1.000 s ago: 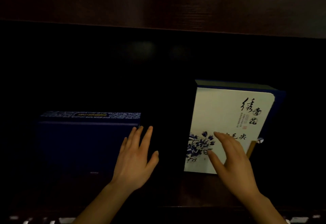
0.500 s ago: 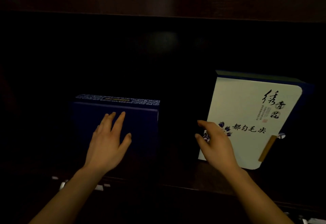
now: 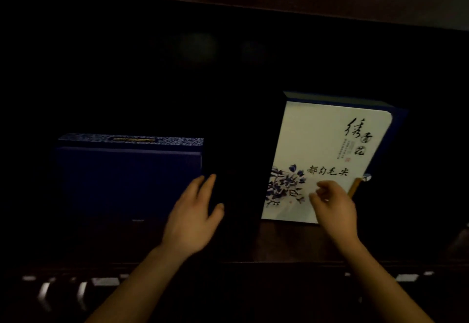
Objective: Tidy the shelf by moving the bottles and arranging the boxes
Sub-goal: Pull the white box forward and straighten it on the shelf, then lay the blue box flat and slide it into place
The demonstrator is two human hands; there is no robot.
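while the dark wooden shelf (image 3: pixel 286 241) sits in deep shadow, a navy blue box (image 3: pixel 127 178) stands at its left and a white box with blue flowers and black calligraphy (image 3: pixel 327 150) leans at its right, the two well apart. the left hand (image 3: pixel 193 218) is spread flat by the navy box's right edge, gripping nothing. the right hand (image 3: pixel 335 208) hovers half curled, empty, before the white box's lower front.

Very dim here, the shelf recess almost pure black. Light falls from the front, catching the white box face (image 3: pixel 327 150) brightest, with both forearms lit warm. The navy box (image 3: pixel 127 178) barely separates from shadow. Fingers of the right hand (image 3: pixel 335 208) smear with motion blur; faint glints below.
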